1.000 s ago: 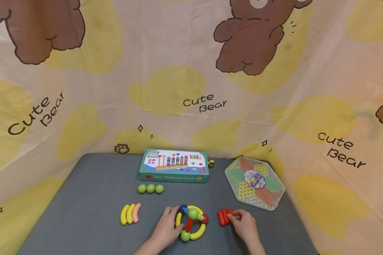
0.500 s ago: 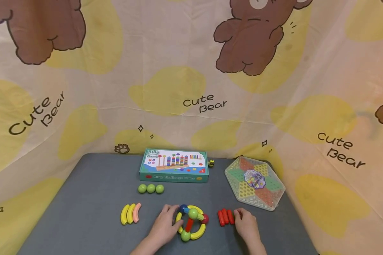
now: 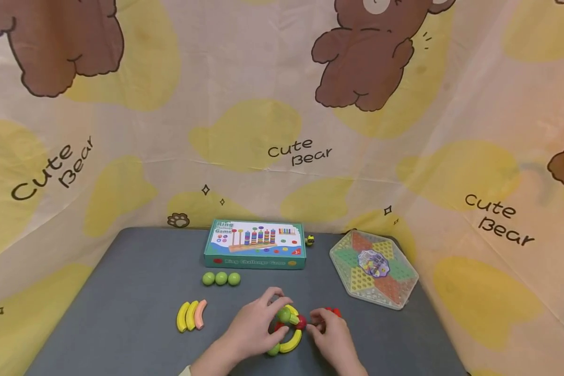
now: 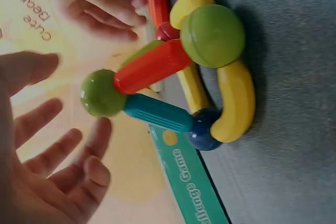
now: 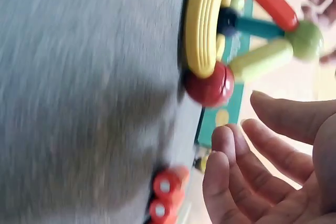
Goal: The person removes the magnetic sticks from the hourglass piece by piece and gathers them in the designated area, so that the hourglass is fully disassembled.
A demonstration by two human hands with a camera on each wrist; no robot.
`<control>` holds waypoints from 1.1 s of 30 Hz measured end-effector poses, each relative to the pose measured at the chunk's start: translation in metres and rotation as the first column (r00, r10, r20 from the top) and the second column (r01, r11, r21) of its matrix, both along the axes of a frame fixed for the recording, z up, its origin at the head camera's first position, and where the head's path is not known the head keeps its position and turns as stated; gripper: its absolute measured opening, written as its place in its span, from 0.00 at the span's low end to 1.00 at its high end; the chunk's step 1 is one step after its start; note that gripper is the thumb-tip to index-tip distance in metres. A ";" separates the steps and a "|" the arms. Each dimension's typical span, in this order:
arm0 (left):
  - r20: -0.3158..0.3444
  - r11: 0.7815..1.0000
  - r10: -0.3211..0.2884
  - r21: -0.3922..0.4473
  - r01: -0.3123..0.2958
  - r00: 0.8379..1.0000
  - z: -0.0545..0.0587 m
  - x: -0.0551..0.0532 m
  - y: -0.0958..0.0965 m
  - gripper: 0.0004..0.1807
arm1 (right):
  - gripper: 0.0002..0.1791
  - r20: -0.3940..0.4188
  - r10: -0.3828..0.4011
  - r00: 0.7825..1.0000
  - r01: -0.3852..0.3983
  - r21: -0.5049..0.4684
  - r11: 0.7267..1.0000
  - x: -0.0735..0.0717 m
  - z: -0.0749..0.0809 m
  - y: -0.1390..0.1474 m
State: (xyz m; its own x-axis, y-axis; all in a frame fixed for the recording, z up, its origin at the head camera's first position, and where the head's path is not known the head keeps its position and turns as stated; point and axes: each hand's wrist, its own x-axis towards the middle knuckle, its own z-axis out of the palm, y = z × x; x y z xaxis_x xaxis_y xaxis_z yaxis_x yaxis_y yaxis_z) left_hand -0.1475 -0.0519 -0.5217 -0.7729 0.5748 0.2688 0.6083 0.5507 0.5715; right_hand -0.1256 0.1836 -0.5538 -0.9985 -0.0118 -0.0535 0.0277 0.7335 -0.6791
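Note:
A ball-and-stick toy frame stands on the table, its ring of curved yellow sticks joined by balls. Red and teal sticks and a pale green stick rise to a green ball at the peak. My left hand curves loosely around that peak with fingers spread, seemingly just off the ball. At the frame's right, my right hand hovers by the red ball, thumb and fingers apart, holding nothing. Loose red sticks lie partly hidden behind it.
Two yellow curved sticks and a pink one lie at left. Three green balls sit in a row before a game box. A hexagonal board lies at right, a small bee figure behind.
My left hand has moved from the frame's left side up and over its peak. My right hand has left the red sticks and come left to beside the red ball.

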 end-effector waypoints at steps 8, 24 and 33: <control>-0.112 0.963 -0.093 -0.264 0.061 0.989 0.009 -0.005 0.010 0.20 | 0.25 0.067 0.126 0.990 -0.124 -0.029 0.992 -0.005 -0.012 -0.021; -0.178 0.904 -0.142 -0.424 0.054 0.974 0.004 -0.017 0.030 0.13 | 0.25 0.054 0.149 0.987 -0.149 -0.002 0.989 -0.008 -0.023 -0.032; -0.175 0.910 -0.111 -0.413 0.029 0.978 -0.002 -0.016 0.035 0.12 | 0.27 0.053 0.147 0.988 -0.147 0.000 0.989 -0.009 -0.023 -0.032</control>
State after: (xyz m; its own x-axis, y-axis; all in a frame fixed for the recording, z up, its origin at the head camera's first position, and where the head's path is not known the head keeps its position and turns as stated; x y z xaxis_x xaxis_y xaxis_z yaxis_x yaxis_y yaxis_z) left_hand -0.1638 -0.0168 -0.5233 -0.6842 0.7161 0.1382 0.7284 0.6619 0.1768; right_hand -0.1349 0.1515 -0.5773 -0.9817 -0.1583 -0.1062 -0.0453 0.7346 -0.6769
